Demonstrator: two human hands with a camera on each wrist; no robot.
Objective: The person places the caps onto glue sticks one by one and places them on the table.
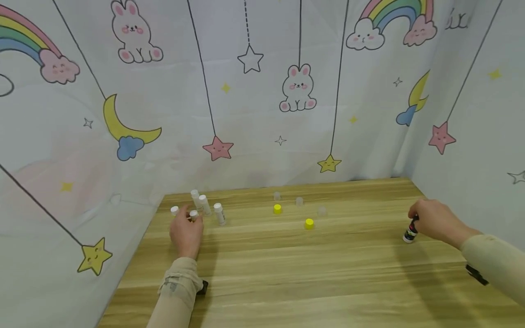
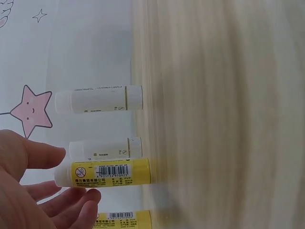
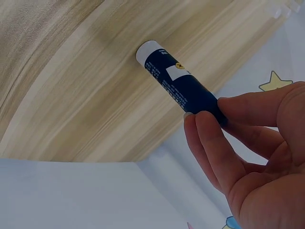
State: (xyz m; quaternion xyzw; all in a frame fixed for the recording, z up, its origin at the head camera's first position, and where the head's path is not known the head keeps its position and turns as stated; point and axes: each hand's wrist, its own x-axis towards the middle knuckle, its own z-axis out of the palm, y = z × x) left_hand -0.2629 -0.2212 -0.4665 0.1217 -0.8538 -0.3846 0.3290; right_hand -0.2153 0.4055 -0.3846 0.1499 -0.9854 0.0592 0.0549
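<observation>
At the table's left, my left hand (image 1: 186, 232) reaches among several upright glue sticks. Its thumb and fingers (image 2: 86, 210) stand loosely around the white cap of a glue stick with a yellow label (image 2: 112, 172); whether they touch it is hard to tell. Just beyond are two white glue sticks (image 2: 102, 99), and another yellow-labelled one (image 2: 121, 220) is partly cut off. Over on the right, my right hand (image 1: 436, 221) pinches a dark blue glue stick (image 3: 181, 78) by one end. Its white end points down and to the left, close to the table.
Two yellow caps (image 1: 309, 224) and several translucent caps (image 1: 299, 201) are scattered around the back middle of the wood-grain table (image 1: 295, 278). A patterned cloth wall (image 1: 254, 109) rises along the table's back and sides.
</observation>
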